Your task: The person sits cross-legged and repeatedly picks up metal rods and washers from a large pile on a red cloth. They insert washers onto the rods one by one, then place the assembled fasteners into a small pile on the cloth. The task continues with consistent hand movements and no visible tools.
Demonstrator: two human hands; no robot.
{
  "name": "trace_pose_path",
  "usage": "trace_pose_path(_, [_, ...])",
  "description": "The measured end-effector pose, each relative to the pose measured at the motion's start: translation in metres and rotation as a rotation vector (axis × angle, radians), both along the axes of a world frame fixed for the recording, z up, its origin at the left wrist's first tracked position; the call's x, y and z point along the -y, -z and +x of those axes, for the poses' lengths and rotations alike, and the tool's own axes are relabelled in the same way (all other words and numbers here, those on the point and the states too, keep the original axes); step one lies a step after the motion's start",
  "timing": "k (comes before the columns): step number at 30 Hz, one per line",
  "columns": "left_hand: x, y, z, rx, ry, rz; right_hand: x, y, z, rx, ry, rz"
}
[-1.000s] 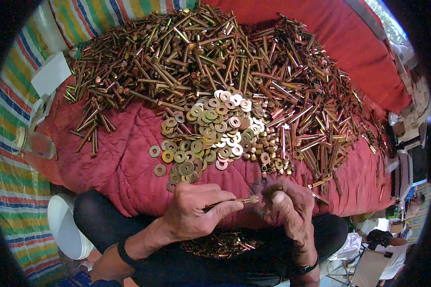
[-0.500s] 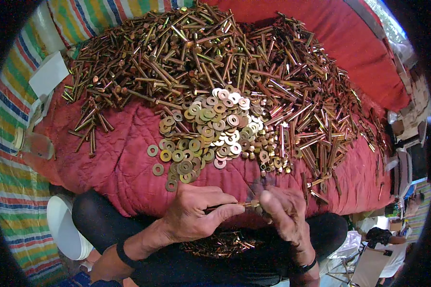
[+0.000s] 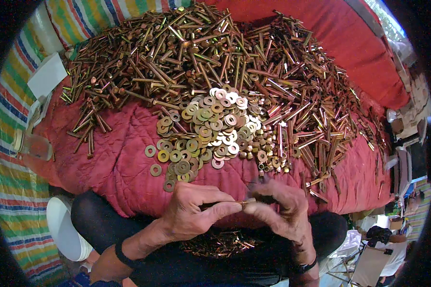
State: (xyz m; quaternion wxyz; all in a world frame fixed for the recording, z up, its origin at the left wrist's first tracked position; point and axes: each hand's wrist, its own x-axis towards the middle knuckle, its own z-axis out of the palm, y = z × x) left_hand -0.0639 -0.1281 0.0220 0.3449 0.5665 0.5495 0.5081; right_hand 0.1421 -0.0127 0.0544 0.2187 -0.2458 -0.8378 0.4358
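Threading seems under way: the bolt (image 3: 247,202) is pinched by the left hand (image 3: 190,211) near the washers (image 3: 207,131); the right hand (image 3: 286,209) is parted beside it, nothing visibly held; steady alignment seems needed.

Striped sheeting (image 3: 7,160) – banded in green, yellow, red, blue and white – lined the left side and the upper left. A red quilted cover (image 3: 100,146) occupied the centre. A smoother red cloth (image 3: 364,67) adjoined it at upper right. Beyond that cloth, a bright opening (image 3: 387,20) was visible. A beige panel (image 3: 370,267) stood at lower right.
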Motion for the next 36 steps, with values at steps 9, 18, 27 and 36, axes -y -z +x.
trace_pose_path(9, [0.001, -0.009, 0.000, -0.006, -0.008, -0.098, 0.000, -0.001, 0.001, 0.096, -0.040, -0.008])
trace_pose_path(18, [-0.008, -0.011, -0.029, -0.564, 0.013, 0.214, -0.031, -0.007, 0.016, -0.013, 0.296, 0.173])
trace_pose_path(27, [-0.039, 0.018, -0.127, -1.106, -0.551, 0.200, -0.099, 0.029, 0.005, 0.172, 0.123, 0.754])
trace_pose_path(36, [-0.045, 0.039, -0.158, -1.226, -0.670, 0.206, -0.107, 0.026, 0.000, -0.013, 0.205, 0.841])
